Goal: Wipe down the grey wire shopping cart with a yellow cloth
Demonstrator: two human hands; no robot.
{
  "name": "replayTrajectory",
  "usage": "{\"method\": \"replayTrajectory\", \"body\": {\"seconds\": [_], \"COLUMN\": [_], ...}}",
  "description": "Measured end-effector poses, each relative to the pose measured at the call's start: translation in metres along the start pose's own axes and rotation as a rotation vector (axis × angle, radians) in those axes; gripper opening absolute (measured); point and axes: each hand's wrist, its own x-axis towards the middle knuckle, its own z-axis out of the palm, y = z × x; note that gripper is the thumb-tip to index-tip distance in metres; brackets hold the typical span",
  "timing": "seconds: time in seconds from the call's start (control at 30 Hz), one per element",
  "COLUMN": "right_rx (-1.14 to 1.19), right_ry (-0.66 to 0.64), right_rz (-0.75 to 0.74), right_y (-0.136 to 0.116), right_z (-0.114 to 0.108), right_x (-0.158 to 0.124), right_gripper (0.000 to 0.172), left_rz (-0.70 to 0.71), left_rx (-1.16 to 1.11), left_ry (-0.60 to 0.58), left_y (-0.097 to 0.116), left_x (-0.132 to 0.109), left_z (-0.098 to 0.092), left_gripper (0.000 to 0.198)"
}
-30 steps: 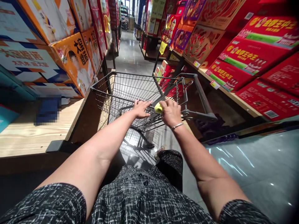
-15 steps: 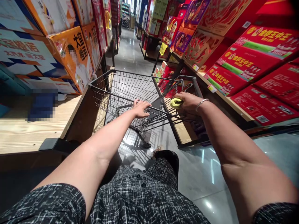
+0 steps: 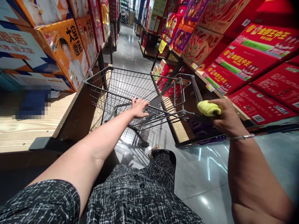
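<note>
A black wire shopping cart (image 3: pixel 111 92) stands turned sideways between the shelves. My left hand (image 3: pixel 139 108) is closed over its near side rail, thumb toward me. In my right hand (image 3: pixel 225 116) is a bunched yellow-green cloth (image 3: pixel 207 108), with the fingers wrapped round it. The cloth is at the near end of the cart's dark handle bar (image 3: pixel 195 88); whether it presses on the bar I cannot tell. A silver bracelet sits on my right wrist.
Orange and white cartons (image 3: pixel 65 46) are stacked on the wooden shelf (image 3: pixel 53 127) at left, beside a blurred dark blue item. Red boxes (image 3: pixel 238 62) fill the right shelf, above a low wooden ledge (image 3: pixel 181 130). A grey tiled aisle (image 3: pixel 128 40) runs ahead.
My right hand has moved right and toward me with the cloth, from over the cart's basket to the near end of the handle bar. My left hand stays on the rail.
</note>
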Motion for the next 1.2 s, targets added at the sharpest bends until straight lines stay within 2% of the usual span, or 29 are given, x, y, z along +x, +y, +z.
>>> {"method": "replayTrajectory", "body": {"seconds": [0.1, 0.17, 0.33, 0.47, 0.6, 0.67, 0.73, 0.83, 0.93, 1.2], "right_rx": [0.153, 0.165, 0.02, -0.08, -0.091, -0.031, 0.08, 0.182, 0.167, 0.088], "right_ry": [0.007, 0.045, 0.211, 0.238, 0.169, 0.158, 0.083, -0.106, -0.143, -0.168], "right_rz": [-0.143, -0.215, -0.309, -0.302, -0.203, -0.143, -0.083, 0.109, 0.248, 0.268], "right_y": [-0.004, -0.004, 0.017, 0.037, 0.032, 0.024, 0.019, 0.019, 0.021, 0.005], "right_z": [0.004, 0.009, 0.021, 0.011, -0.012, -0.016, -0.013, 0.0, 0.009, 0.003], "right_x": [-0.022, -0.033, -0.057, -0.066, -0.056, -0.045, -0.033, -0.02, -0.015, -0.017], "right_gripper": [0.043, 0.04, 0.029, 0.035, 0.048, 0.048, 0.049, 0.055, 0.058, 0.058], "left_rz": [-0.007, -0.008, -0.006, -0.01, -0.02, -0.02, -0.02, -0.018, -0.002, -0.036], "left_rx": [0.005, 0.002, -0.023, -0.043, -0.041, -0.033, -0.033, -0.039, -0.026, 0.047], "left_ry": [-0.012, -0.021, -0.023, -0.032, -0.028, -0.023, -0.02, -0.015, -0.014, -0.024], "left_y": [0.002, 0.003, 0.006, 0.012, 0.017, 0.019, 0.019, 0.019, 0.019, 0.021], "left_x": [0.0, 0.0, 0.001, 0.005, 0.007, 0.008, 0.008, 0.008, 0.009, 0.015], "left_z": [0.0, 0.0, 0.0, 0.001, 0.003, 0.004, 0.006, 0.008, 0.01, 0.014], "left_gripper": [0.055, 0.057, 0.054, 0.051, 0.049, 0.05, 0.051, 0.052, 0.054, 0.057]}}
